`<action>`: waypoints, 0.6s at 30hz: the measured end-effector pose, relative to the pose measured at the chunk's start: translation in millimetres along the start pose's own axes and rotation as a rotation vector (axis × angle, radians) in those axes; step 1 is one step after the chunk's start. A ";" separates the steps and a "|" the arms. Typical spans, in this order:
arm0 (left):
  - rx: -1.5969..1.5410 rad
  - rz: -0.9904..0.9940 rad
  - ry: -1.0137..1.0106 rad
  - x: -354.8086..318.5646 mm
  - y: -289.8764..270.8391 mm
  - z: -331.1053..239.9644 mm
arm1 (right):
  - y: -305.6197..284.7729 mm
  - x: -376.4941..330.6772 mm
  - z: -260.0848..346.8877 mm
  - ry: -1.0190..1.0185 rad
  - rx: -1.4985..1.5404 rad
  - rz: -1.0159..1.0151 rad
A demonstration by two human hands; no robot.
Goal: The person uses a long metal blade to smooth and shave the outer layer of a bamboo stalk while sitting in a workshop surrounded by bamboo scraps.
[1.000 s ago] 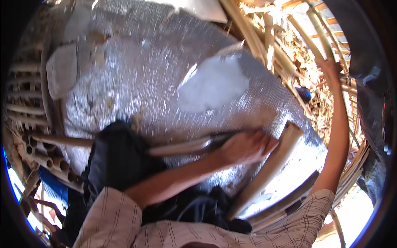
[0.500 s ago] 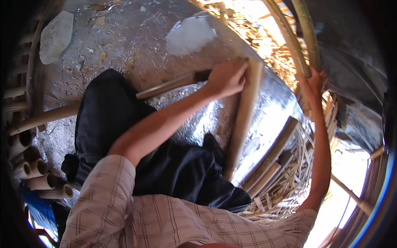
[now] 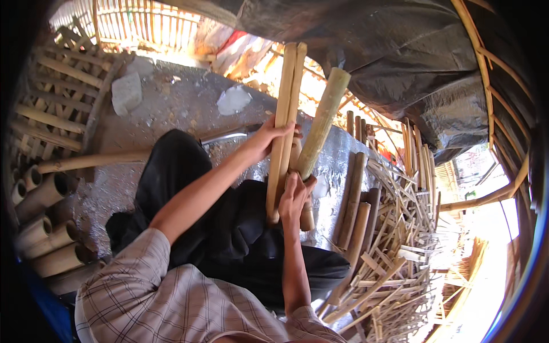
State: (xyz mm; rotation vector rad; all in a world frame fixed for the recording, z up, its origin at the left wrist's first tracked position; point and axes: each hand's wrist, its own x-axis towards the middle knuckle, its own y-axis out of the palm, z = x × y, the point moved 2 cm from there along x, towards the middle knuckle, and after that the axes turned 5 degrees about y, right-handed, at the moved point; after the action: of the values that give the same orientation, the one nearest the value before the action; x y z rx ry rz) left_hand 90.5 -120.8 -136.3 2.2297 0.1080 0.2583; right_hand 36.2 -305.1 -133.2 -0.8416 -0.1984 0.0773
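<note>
Two long pale bamboo lengths (image 3: 281,106), side by side with a dark line between them, stand up in front of me. My left hand (image 3: 274,136) is closed around them at mid-height. Just to the right, my right hand (image 3: 295,193) is wrapped round the lower end of a greenish half-round bamboo piece (image 3: 325,123), which tilts away to the right. Another bamboo section (image 3: 307,216) shows partly behind my right hand; whether it is held I cannot tell. Beyond my left forearm a blade (image 3: 229,136) lies on the floor, its handle mostly hidden.
Cut bamboo tubes (image 3: 43,231) are stacked at the left, below a bamboo pole (image 3: 97,160). Several bamboo lengths (image 3: 350,200) and a heap of split strips (image 3: 394,246) lie at the right. Black sheeting (image 3: 394,51) hangs at the far right. A pale slab (image 3: 126,94) rests on the floor.
My right hand has come in from the far right, bringing a greenish bamboo piece beside my left hand. The bamboo at my left hand now stands upright before me. The view has shifted.
</note>
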 end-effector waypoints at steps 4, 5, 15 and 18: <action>0.078 -0.219 0.069 -16.7 5.9 -3.8 | 7.0 2.0 0.6 0.037 -0.019 -0.001; 0.106 -0.179 0.102 -16.1 15.4 -11.3 | 1.3 6.1 -3.0 -0.031 -0.070 -0.072; 0.301 0.144 0.363 14.0 100.8 -81.8 | -29.9 63.6 -134.0 0.221 -0.288 -0.293; 0.485 0.188 0.468 27.1 110.4 -79.8 | -39.7 64.9 -150.5 0.383 -0.392 -0.230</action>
State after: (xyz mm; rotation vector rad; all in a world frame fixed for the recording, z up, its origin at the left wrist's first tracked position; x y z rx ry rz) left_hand 97.8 -123.9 2.4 2.6177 0.2326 0.9409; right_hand 130.1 -432.2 -191.8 -1.1986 0.0551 -0.3468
